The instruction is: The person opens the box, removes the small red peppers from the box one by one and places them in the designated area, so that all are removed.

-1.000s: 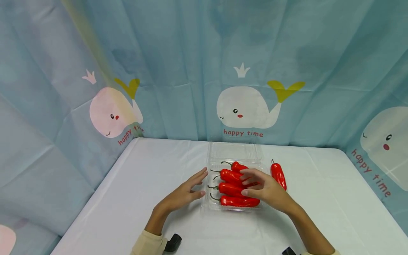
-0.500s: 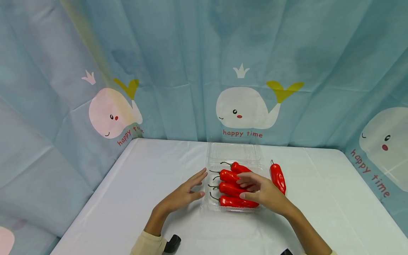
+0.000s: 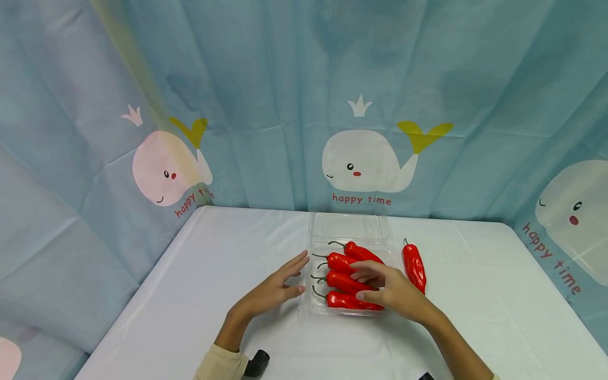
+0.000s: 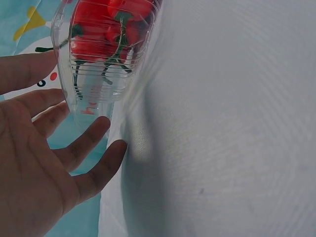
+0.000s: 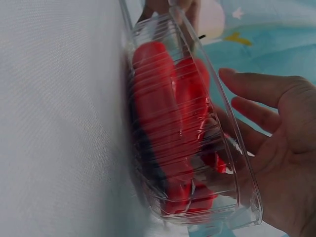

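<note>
Several glossy red chili peppers (image 3: 344, 283) lie stacked in a clear plastic clamshell box (image 3: 307, 295), green stems toward the left. My left hand (image 3: 272, 291) is beside the box's left side, fingers spread and holding nothing; in the left wrist view its fingertips come right up to the clear wall. My right hand (image 3: 398, 293) is over the right end of the peppers, fingers loosely bent, thumb apart. Through the ribbed wall in the right wrist view, some fingers of the right hand (image 5: 284, 143) reach down among the peppers. Their right ends are partly hidden by this hand.
The box's clear lid (image 3: 349, 227) lies folded back behind it. One loose red pepper (image 3: 414, 266) rests on the white tablecloth (image 3: 228, 248) to the right of the box. A blue curtain (image 3: 266, 132) with whale prints hangs behind the table.
My right hand has moved slightly left and toward me over the peppers, uncovering more of the rearmost one. The left hand stays where it was.
</note>
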